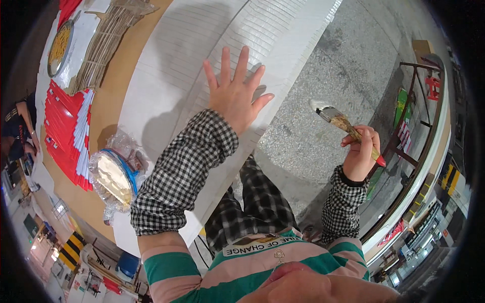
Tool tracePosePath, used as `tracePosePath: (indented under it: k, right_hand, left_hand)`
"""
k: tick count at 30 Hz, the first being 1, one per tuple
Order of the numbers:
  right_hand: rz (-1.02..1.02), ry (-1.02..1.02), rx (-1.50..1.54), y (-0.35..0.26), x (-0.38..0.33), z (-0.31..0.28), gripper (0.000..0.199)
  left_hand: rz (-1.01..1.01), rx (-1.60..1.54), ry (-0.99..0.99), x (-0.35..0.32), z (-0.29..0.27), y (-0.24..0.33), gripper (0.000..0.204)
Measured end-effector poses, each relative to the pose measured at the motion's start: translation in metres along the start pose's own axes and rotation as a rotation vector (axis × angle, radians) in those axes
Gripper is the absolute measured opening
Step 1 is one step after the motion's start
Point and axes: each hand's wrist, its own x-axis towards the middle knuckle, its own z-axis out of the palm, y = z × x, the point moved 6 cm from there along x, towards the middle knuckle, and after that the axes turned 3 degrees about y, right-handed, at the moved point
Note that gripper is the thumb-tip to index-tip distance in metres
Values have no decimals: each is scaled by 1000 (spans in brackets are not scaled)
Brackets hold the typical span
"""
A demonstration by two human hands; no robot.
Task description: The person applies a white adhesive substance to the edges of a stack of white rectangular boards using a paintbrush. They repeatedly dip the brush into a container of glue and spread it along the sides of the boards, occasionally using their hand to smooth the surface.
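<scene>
My left hand (235, 96) lies with fingers spread on overlapping white sheets (169, 55), whose edges form a fan of narrow strips. In my right hand (361, 156) is a flat brush (341, 121), gripped by its wooden handle with a red end. Whitish paste coats its bristles, which hang over the grey floor, off the table and apart from the sheets. Left of my left forearm sits a plastic-wrapped tub (113, 177) of cream-coloured paste with a blue strip along its rim.
Fanned red and white folded paper pieces (63, 134) lie on the brown tabletop (65, 204) at left. Beyond them are a tan bundle of strips (103, 45) and a round dish (59, 48) of yellow bits. Another person's arm (25, 118) shows far left. A metal-framed table (429, 166) stands right.
</scene>
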Motion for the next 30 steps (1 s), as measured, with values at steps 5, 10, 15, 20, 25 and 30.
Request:
tracePosePath:
  k: [5, 10, 15, 20, 25, 30]
  right_hand:
    - [28, 22, -19, 10, -7, -12, 17]
    - [15, -2, -9, 2, -20, -10, 18]
    - [-7, 11, 15, -9, -33, -3, 18]
    - [-43, -25, 19, -19, -50, 12, 18]
    - [-79, -75, 85, -24, -73, 46, 19]
    - [-63, -122, 107, -17, -92, 70, 20]
  left_hand:
    - [47, 64, -65, -15, 12, -3, 58]
    - [51, 98, -108, -45, 6, -2, 58]
    - [49, -26, -30, -128, -27, -2, 47]
    - [-162, -78, -1, -269, -51, -21, 52]
    - [-600, 21, -50, -433, -44, -25, 77]
    - [-910, 303, -251, -531, -23, -38, 82]
